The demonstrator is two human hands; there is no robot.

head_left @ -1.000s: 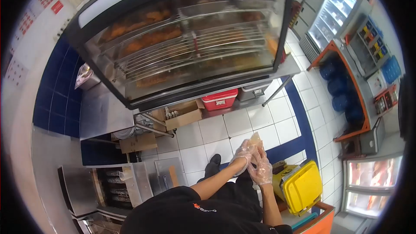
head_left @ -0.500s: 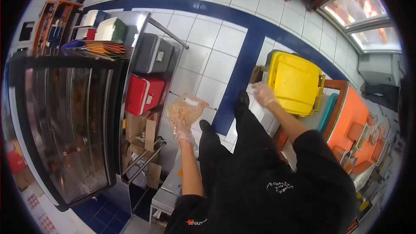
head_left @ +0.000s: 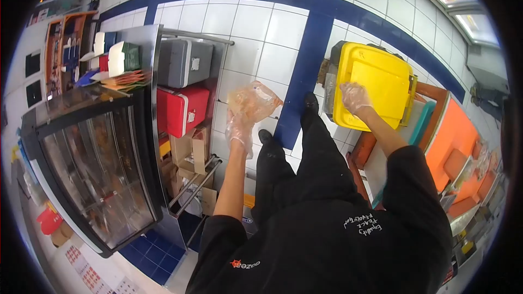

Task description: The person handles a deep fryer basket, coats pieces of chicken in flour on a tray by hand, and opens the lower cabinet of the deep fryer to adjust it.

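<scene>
Clear plastic gloves cover both hands. My left hand [head_left: 238, 130] grips a crumpled see-through bag [head_left: 255, 100] with pale brown contents, held up over the floor tiles. Over the left part of the yellow bin lid [head_left: 381, 90] is my right hand [head_left: 355, 98]. Its fingers are curled together and nothing shows in them; whether they touch the lid is unclear.
A glass display case [head_left: 101, 169] stands at the left. Beside it, a red cooler [head_left: 182, 110] and a grey cooler [head_left: 185, 62] sit on a metal shelf over cardboard boxes [head_left: 188, 149]. An orange counter [head_left: 452, 136] is at the right.
The view has swung round from facing the display case to the bin. My hands have come apart, the left keeping the bag, and my right hand has moved over the yellow lid.
</scene>
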